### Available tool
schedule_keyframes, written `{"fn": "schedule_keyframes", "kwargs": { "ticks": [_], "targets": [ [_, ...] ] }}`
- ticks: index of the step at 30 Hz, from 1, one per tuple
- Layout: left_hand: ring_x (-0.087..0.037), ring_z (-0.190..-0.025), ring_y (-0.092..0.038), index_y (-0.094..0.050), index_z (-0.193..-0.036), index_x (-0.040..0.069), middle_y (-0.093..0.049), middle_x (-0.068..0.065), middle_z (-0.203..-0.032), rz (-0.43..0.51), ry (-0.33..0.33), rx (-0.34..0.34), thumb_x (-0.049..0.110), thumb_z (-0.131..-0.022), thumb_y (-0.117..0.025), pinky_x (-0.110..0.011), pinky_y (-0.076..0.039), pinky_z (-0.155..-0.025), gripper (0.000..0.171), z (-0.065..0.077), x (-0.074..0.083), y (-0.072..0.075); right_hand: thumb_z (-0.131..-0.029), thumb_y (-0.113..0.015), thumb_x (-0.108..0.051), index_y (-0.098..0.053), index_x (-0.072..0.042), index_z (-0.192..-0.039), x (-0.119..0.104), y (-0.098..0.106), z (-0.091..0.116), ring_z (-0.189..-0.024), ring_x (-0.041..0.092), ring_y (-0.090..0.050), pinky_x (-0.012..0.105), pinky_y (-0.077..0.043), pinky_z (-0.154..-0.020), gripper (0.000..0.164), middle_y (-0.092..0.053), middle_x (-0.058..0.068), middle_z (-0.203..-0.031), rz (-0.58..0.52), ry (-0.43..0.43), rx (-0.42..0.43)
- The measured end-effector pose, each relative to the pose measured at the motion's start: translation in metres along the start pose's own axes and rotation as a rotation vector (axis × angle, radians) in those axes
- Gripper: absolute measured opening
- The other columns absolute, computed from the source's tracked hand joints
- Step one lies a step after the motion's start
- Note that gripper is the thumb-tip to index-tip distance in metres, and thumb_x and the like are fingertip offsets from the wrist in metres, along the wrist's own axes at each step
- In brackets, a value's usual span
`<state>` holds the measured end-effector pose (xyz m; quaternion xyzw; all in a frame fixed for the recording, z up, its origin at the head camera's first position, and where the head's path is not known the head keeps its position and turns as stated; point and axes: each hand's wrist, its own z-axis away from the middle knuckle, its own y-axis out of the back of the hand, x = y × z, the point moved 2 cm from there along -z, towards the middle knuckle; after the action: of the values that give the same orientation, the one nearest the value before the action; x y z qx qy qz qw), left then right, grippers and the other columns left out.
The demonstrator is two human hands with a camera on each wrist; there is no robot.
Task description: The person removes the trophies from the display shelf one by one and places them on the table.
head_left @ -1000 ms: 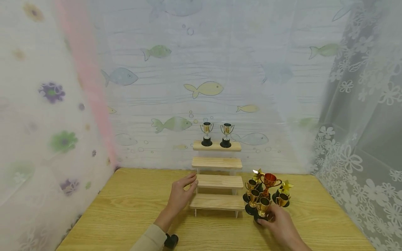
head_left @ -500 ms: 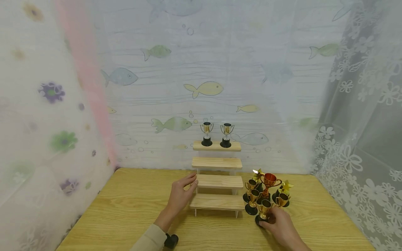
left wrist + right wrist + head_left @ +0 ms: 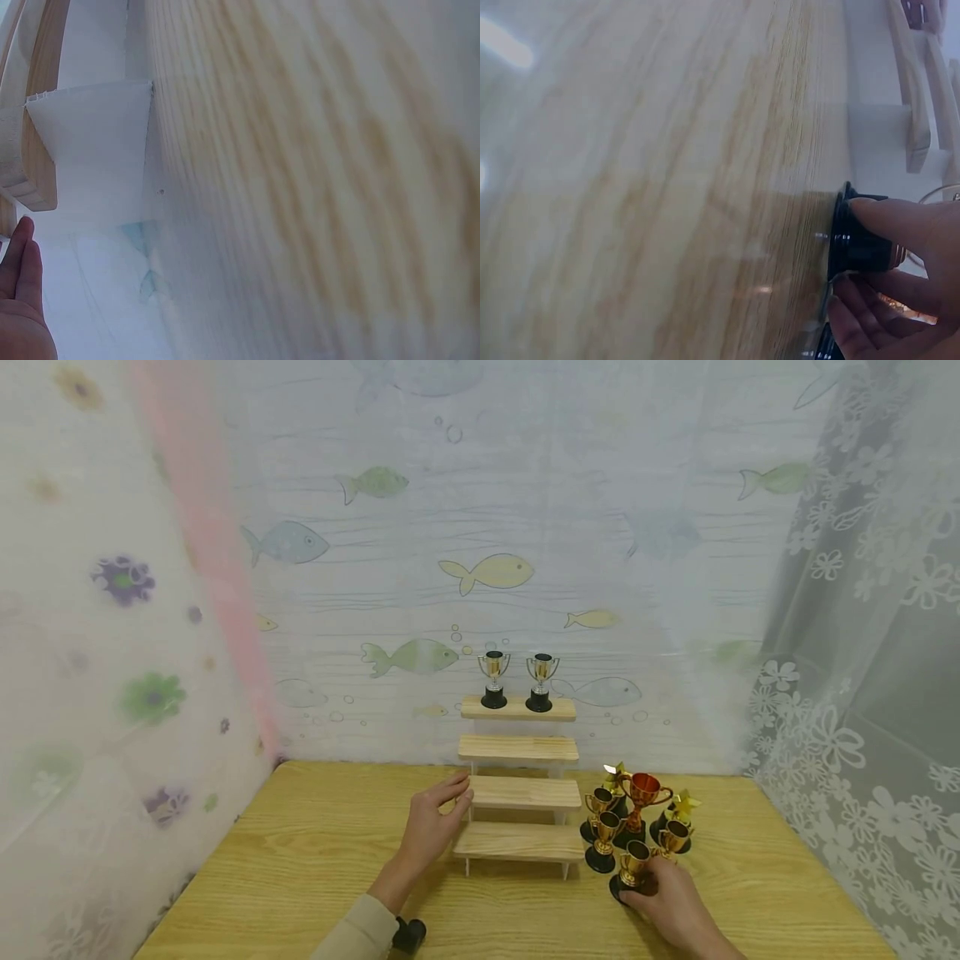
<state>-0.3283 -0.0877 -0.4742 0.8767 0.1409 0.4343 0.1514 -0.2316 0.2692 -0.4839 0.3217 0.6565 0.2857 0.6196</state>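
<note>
Standing on the table is a wooden stepped display stand [image 3: 517, 842] with several tiers. My left hand [image 3: 431, 822] touches the left end of one middle tier, its fingers [image 3: 28, 262] straight in the left wrist view. A small gold trophy cup [image 3: 635, 857] with a black base [image 3: 859, 236] stands at the front of a trophy cluster. My right hand [image 3: 671, 897] pinches that base between thumb and fingers; in the right wrist view the base sits at the tabletop. Behind it are another gold trophy [image 3: 604, 837] and a larger red trophy [image 3: 643, 792].
Two gold-and-silver trophies, a left one [image 3: 493, 677] and a right one [image 3: 541, 681], stand on the top tier. Star trophies [image 3: 682, 808] and more gold cups [image 3: 675, 837] crowd the stand's right side. A fish-patterned curtain [image 3: 600, 527] hangs behind the table [image 3: 315, 835].
The gold trophy in my right hand has shifted slightly right and toward me, away from its neighbour. My left hand and the stand have stayed in place.
</note>
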Motion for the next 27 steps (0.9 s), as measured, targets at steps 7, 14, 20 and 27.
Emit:
{"fn": "schedule_keyframes", "kwargs": {
  "ticks": [7,14,20,27],
  "targets": [
    [-0.028,-0.129,-0.061,-0.072,-0.127,0.001,-0.064,-0.014,-0.138,0.000,0.000,-0.003,0.020,-0.102,-0.066,-0.045,-0.054,-0.099,0.031,-0.001,0.001,0.001,-0.078,-0.089,-0.020,-0.069,0.001,-0.100,0.000,0.002,0.002,-0.085,0.018,-0.061,0.038,-0.053,-0.075,0.037,-0.066,0.003,-0.091,0.015,-0.002,0.004],
    [-0.031,-0.128,-0.061,-0.071,-0.126,-0.001,-0.064,-0.016,-0.137,-0.003,-0.023,0.002,0.019,-0.103,-0.066,-0.047,-0.055,-0.098,0.032,0.000,0.002,0.001,-0.080,-0.088,-0.023,-0.066,0.002,-0.105,-0.003,0.009,0.010,-0.085,0.018,-0.063,0.037,-0.057,-0.076,0.042,-0.066,0.006,-0.097,-0.051,-0.043,-0.012],
    [-0.031,-0.128,-0.061,-0.072,-0.125,-0.001,-0.065,-0.017,-0.136,-0.006,-0.017,0.008,0.017,-0.102,-0.067,-0.047,-0.055,-0.098,0.030,-0.001,0.001,0.000,-0.085,-0.085,-0.028,-0.063,0.009,-0.123,-0.007,0.020,0.014,-0.097,0.028,-0.067,0.048,-0.058,-0.085,0.058,-0.068,0.013,-0.110,-0.060,-0.051,-0.012],
    [-0.035,-0.127,-0.061,-0.071,-0.125,-0.003,-0.064,-0.020,-0.136,0.000,-0.035,0.012,0.013,-0.101,-0.067,-0.050,-0.054,-0.098,0.030,0.000,0.003,0.000,-0.087,-0.083,-0.036,-0.055,0.014,-0.134,-0.012,0.029,0.015,-0.104,0.036,-0.066,0.053,-0.056,-0.090,0.074,-0.068,0.018,-0.117,-0.031,-0.067,-0.021]
  ]
}}
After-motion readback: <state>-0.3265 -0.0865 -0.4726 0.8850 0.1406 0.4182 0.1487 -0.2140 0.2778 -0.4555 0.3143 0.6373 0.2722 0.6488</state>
